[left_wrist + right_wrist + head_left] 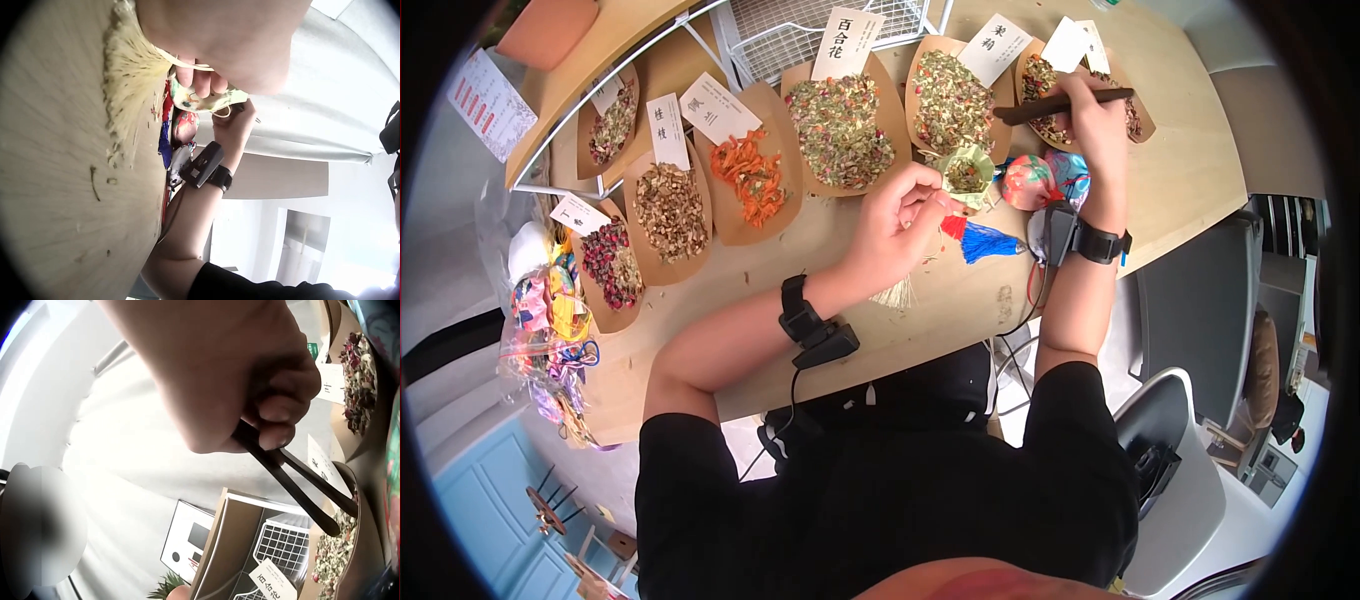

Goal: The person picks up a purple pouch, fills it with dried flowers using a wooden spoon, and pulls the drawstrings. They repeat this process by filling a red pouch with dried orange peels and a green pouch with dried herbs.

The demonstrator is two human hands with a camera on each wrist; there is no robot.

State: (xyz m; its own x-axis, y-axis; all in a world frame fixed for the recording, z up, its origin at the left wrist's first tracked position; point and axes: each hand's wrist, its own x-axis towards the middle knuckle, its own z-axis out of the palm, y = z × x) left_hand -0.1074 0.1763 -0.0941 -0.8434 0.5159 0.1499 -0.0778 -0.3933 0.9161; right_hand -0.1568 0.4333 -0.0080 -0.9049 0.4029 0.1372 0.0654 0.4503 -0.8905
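Note:
My left hand (897,225) holds up a small pale green pouch (972,203), its mouth open and chopped dried herbs (967,176) showing inside. From it hangs a cream tassel (134,69), spread against the tabletop in the left wrist view. My right hand (1095,120) grips dark wooden tongs (287,485); their two prongs stand slightly apart with nothing visible between the tips. Those tips overlap the edge of a brown paper tray of pale green dried herbs (955,100) in the head view.
More paper trays of dried flowers and herbs line the back, including orange petals (750,178) and rosebuds (607,262). Beside the pouch lie a red patterned sachet (1028,182) and a blue tassel (988,243). A white wire basket (825,40) stands behind; bagged sachets (550,320) sit at left.

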